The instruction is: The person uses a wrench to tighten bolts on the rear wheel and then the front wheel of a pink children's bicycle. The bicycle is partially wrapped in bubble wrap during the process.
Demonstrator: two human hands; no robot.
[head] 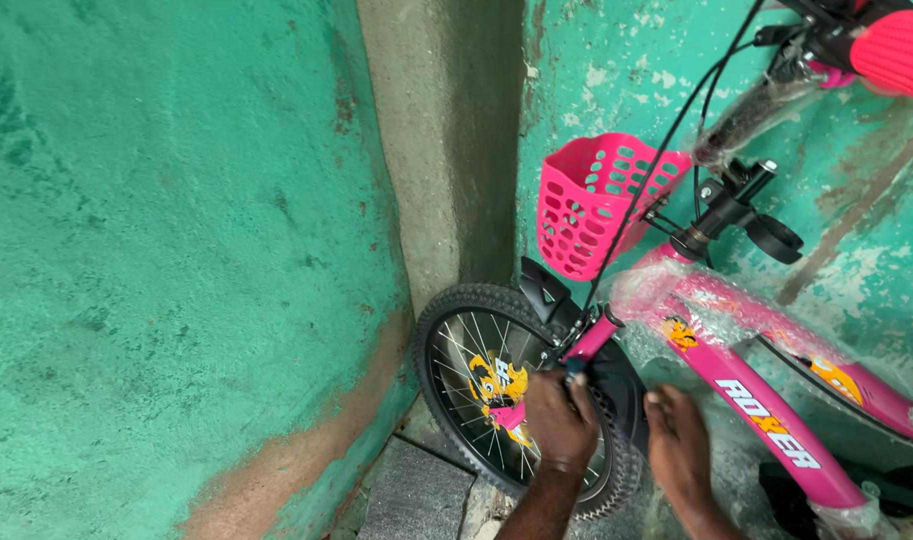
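A small pink bicycle (767, 420) leans by a green wall, its frame wrapped in clear plastic. My left hand (560, 418) is closed around something small at the lower end of the pink fork (594, 338), over the front wheel (477, 385). What it grips is hidden by the fingers. My right hand (677, 440) rests on the black mudguard (617, 385) just behind the fork, fingers curled, with nothing visible in it. A pink plastic basket (597, 205) hangs at the front, above the wheel.
Green painted walls (177, 250) meet at a grey concrete corner column (447, 150). Grey stone slabs (417, 495) lie under the wheel. The handlebar with a pink grip (897, 50) and black brake cables (677, 130) are at the upper right.
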